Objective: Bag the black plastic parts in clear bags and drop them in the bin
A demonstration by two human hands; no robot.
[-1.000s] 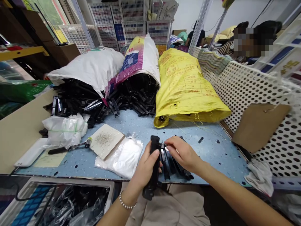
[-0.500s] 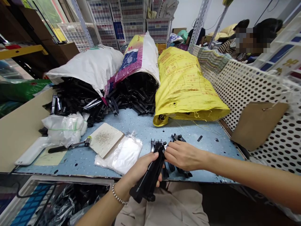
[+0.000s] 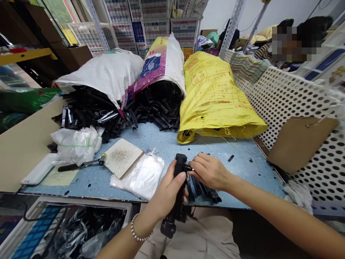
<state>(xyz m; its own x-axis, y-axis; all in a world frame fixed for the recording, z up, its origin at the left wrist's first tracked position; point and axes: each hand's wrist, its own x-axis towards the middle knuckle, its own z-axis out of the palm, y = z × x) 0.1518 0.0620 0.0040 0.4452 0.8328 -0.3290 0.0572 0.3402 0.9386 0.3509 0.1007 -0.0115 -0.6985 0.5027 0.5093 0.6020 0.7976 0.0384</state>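
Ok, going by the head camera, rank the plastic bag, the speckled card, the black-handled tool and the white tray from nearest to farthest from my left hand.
From the left hand, which grips a black part:
1. Plastic bag, just to its left.
2. Speckled card, behind the bag, farther left.
3. Black-handled tool, left of the card.
4. White tray, at the far left.

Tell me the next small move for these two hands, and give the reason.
Probably press the right hand a touch further onto the top end of the black plastic bar. The left hand grips that bar around its middle, holding it near upright at the table edge, and the right fingers meet its top. What they pinch there is too small to tell.
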